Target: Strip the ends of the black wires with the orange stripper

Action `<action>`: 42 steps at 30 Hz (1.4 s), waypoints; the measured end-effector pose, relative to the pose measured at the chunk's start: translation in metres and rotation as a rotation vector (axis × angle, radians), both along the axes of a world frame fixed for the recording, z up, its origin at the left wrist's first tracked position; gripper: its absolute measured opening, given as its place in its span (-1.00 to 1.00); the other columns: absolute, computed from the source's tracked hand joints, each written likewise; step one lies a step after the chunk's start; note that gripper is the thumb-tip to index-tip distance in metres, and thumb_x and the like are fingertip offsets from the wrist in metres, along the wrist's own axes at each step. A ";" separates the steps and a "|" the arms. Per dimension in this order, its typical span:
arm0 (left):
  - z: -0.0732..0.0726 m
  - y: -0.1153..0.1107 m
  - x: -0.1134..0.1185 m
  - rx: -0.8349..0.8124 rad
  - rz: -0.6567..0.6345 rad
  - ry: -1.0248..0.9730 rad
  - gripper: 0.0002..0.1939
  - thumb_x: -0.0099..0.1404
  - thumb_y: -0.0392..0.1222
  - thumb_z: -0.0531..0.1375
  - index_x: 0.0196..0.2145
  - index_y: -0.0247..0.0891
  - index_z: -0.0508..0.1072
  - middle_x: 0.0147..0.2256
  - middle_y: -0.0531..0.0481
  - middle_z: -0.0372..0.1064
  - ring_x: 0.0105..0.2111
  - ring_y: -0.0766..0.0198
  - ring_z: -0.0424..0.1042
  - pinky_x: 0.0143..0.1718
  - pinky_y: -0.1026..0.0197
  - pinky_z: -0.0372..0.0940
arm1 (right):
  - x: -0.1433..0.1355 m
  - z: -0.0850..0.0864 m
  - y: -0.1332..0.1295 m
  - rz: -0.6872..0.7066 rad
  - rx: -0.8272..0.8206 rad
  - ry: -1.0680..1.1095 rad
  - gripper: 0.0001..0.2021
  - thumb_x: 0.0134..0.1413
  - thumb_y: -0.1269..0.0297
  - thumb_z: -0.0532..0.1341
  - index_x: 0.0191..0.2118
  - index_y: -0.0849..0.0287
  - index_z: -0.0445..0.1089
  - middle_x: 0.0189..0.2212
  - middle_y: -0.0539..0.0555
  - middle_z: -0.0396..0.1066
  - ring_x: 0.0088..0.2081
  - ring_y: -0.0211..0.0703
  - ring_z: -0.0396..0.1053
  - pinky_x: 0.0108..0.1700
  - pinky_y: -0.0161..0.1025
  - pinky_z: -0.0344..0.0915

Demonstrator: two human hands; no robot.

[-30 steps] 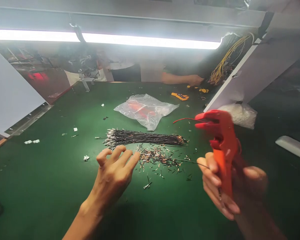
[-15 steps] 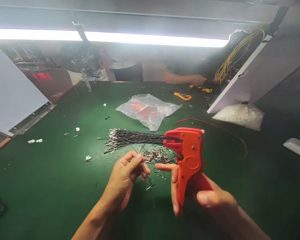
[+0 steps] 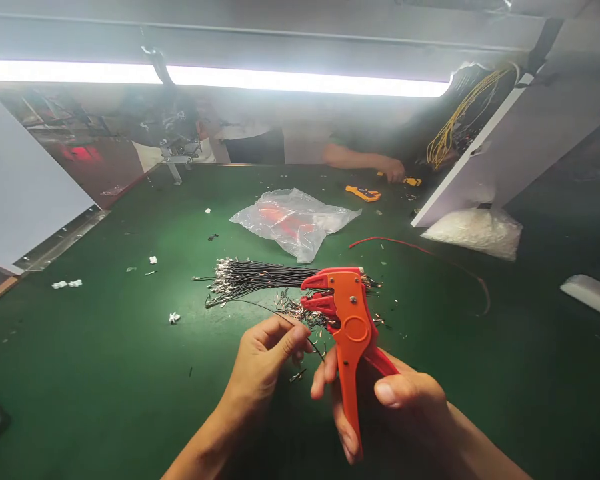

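Observation:
My left hand (image 3: pixel 270 353) pinches a thin black wire (image 3: pixel 265 306) between thumb and fingers; the wire runs back to the left end of the bundle. Orange-red wire strippers (image 3: pixel 353 327) stand upright in my right hand (image 3: pixel 400 393), their jaws pointing left and apart, with nothing between them that I can make out. Behind both hands lies a bundle of black wires (image 3: pixel 265 275) with metal terminals at its left end. Small cut wire scraps (image 3: pixel 293 307) are scattered between the bundle and my left hand, partly hidden by the tool.
Beyond the bundle on the green table (image 3: pixel 105 373) lies a clear plastic bag (image 3: pixel 297 220) with something red inside. A red wire (image 3: pixel 400 241), a yellow tool (image 3: pixel 363 193) and a bag of white pieces (image 3: pixel 475 232) are to the right. Another person's hand (image 3: pixel 394 169) is at the far side.
The strippers in my right hand have moved left and slightly down, with their jaws now more visibly apart. My left hand has shifted a little right with the wire. The other person's hand is nearer the yellow tool.

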State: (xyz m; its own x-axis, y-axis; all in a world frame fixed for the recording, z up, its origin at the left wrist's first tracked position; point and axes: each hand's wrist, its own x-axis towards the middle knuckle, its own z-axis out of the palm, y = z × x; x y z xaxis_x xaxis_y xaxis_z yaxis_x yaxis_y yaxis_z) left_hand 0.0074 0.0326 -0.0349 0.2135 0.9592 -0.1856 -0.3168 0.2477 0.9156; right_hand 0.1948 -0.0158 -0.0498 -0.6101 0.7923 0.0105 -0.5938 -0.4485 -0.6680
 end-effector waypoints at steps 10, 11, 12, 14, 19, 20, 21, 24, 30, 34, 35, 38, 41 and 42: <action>0.011 0.001 -0.018 0.311 0.520 0.115 -0.89 0.21 -0.05 0.42 -0.38 -0.09 0.64 -0.45 0.16 0.45 -0.48 0.42 0.26 -0.42 0.30 0.18 | -0.011 -0.002 -0.007 0.012 -0.082 0.154 -0.54 -0.10 0.26 0.32 -0.02 0.31 0.46 -0.17 0.30 0.58 -0.38 -0.08 0.57 -0.33 -0.22 0.46; 0.014 0.001 -0.020 0.363 0.556 0.133 -0.93 0.23 -0.09 0.41 -0.38 -0.07 0.64 -0.42 0.16 0.46 -0.45 0.40 0.27 -0.39 0.28 0.19 | -0.013 -0.002 -0.009 0.012 -0.100 0.170 -0.54 -0.12 0.28 0.31 -0.02 0.33 0.45 -0.22 0.30 0.59 -0.37 -0.09 0.56 -0.32 -0.24 0.45; 0.017 0.000 -0.022 0.429 0.583 0.166 -0.96 0.26 -0.15 0.39 -0.38 -0.05 0.64 -0.39 0.16 0.47 -0.42 0.39 0.28 -0.37 0.27 0.20 | -0.014 -0.003 -0.011 0.006 -0.104 0.175 -0.53 -0.13 0.30 0.30 -0.02 0.35 0.44 -0.26 0.29 0.59 -0.37 -0.10 0.55 -0.30 -0.25 0.42; 0.021 -0.005 -0.022 0.600 0.615 0.298 -0.86 0.31 -0.29 0.34 -0.34 -0.05 0.64 -0.33 0.15 0.49 -0.35 0.36 0.35 -0.33 0.24 0.23 | -0.017 -0.003 -0.014 0.003 -0.103 0.170 -0.51 -0.14 0.30 0.27 -0.01 0.38 0.42 -0.34 0.26 0.57 -0.37 -0.10 0.49 -0.28 -0.23 0.36; 0.024 -0.017 -0.019 1.057 0.629 0.734 -0.71 0.27 -0.57 0.24 -0.24 -0.18 0.55 -0.31 0.09 0.45 -0.31 0.33 0.40 -0.29 0.18 0.27 | -0.018 -0.002 -0.016 -0.034 -0.154 0.196 -0.52 -0.18 0.25 0.22 -0.04 0.27 0.40 -0.39 0.13 0.43 -0.43 -0.14 0.37 -0.34 -0.23 0.28; 0.023 -0.019 -0.020 1.143 0.631 0.804 -0.72 0.25 -0.58 0.24 -0.24 -0.22 0.54 -0.31 0.06 0.45 -0.31 0.31 0.39 -0.27 0.16 0.27 | -0.018 -0.002 -0.016 -0.049 -0.149 0.186 -0.52 -0.18 0.23 0.21 -0.04 0.26 0.40 -0.40 0.12 0.42 -0.44 -0.14 0.37 -0.34 -0.21 0.28; 0.022 -0.021 -0.021 1.216 0.633 0.869 -0.73 0.24 -0.59 0.25 -0.23 -0.25 0.53 -0.30 0.03 0.45 -0.30 0.29 0.38 -0.25 0.14 0.27 | -0.018 -0.001 -0.016 -0.059 -0.143 0.179 -0.52 -0.18 0.23 0.21 -0.04 0.25 0.39 -0.40 0.11 0.41 -0.44 -0.13 0.36 -0.33 -0.20 0.28; 0.020 -0.025 -0.028 1.382 0.627 1.042 -0.81 0.23 -0.50 0.32 -0.24 -0.29 0.54 -0.31 -0.03 0.48 -0.29 0.23 0.37 -0.26 0.10 0.22 | -0.017 0.000 -0.016 -0.063 -0.111 0.205 -0.54 -0.16 0.24 0.21 -0.04 0.24 0.37 -0.38 0.14 0.43 -0.40 -0.09 0.37 -0.31 -0.18 0.28; 0.026 -0.031 -0.041 1.445 0.549 1.225 -0.80 0.16 -0.44 0.38 -0.27 -0.22 0.56 -0.37 -0.04 0.58 -0.27 0.17 0.41 -0.28 0.10 0.19 | -0.023 -0.003 -0.016 -0.006 -0.125 0.229 -0.46 -0.20 0.31 0.28 0.02 0.30 0.40 -0.36 0.13 0.44 -0.35 -0.12 0.36 -0.23 -0.20 0.22; 0.023 -0.033 -0.037 1.448 0.525 1.173 -0.74 0.15 -0.48 0.34 -0.22 -0.22 0.54 -0.43 0.02 0.60 -0.27 0.14 0.41 -0.28 0.08 0.16 | -0.026 -0.004 -0.018 0.002 -0.190 0.237 -0.41 -0.33 0.38 0.35 0.00 0.22 0.44 -0.30 0.08 0.41 -0.30 -0.13 0.33 -0.19 -0.20 0.19; 0.021 -0.034 -0.034 1.440 0.529 1.164 -0.74 0.17 -0.48 0.32 -0.21 -0.21 0.54 -0.45 0.03 0.59 -0.28 0.13 0.40 -0.29 0.07 0.14 | -0.026 -0.004 -0.018 0.004 -0.206 0.244 -0.40 -0.37 0.38 0.36 -0.01 0.22 0.45 -0.30 0.09 0.41 -0.29 -0.13 0.32 -0.18 -0.21 0.19; 0.016 -0.038 -0.021 1.335 0.664 1.163 -0.81 0.24 -0.43 0.29 -0.25 -0.16 0.55 -0.52 0.02 0.53 -0.32 0.10 0.34 -0.26 0.02 0.08 | -0.028 -0.005 -0.018 0.017 -0.256 0.254 -0.38 -0.43 0.37 0.40 -0.03 0.23 0.49 -0.29 0.11 0.44 -0.26 -0.11 0.33 -0.17 -0.23 0.20; 0.014 -0.041 -0.009 1.260 0.814 1.142 -0.86 0.27 -0.34 0.26 -0.31 -0.09 0.55 -0.57 0.01 0.46 -0.36 0.08 0.31 -0.23 -0.04 0.05 | -0.028 -0.005 -0.017 0.039 -0.290 0.223 -0.40 -0.44 0.37 0.43 -0.06 0.19 0.52 -0.30 0.09 0.46 -0.27 -0.13 0.34 -0.17 -0.27 0.21; 0.013 -0.041 -0.006 1.249 0.841 1.142 -0.86 0.27 -0.33 0.26 -0.32 -0.07 0.55 -0.57 0.02 0.45 -0.38 0.09 0.30 -0.23 -0.04 0.05 | -0.028 -0.006 -0.017 0.046 -0.285 0.216 -0.39 -0.45 0.36 0.44 -0.07 0.17 0.53 -0.31 0.08 0.46 -0.27 -0.14 0.34 -0.18 -0.28 0.21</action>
State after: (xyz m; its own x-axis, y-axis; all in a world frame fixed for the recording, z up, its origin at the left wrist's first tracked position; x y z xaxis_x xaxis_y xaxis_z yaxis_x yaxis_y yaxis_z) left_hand 0.0016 -0.0083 -0.0214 -0.0245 0.4123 0.9107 0.8220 -0.5101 0.2531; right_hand 0.1665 -0.0328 -0.0556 -0.6530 0.7537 -0.0741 -0.6827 -0.6282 -0.3731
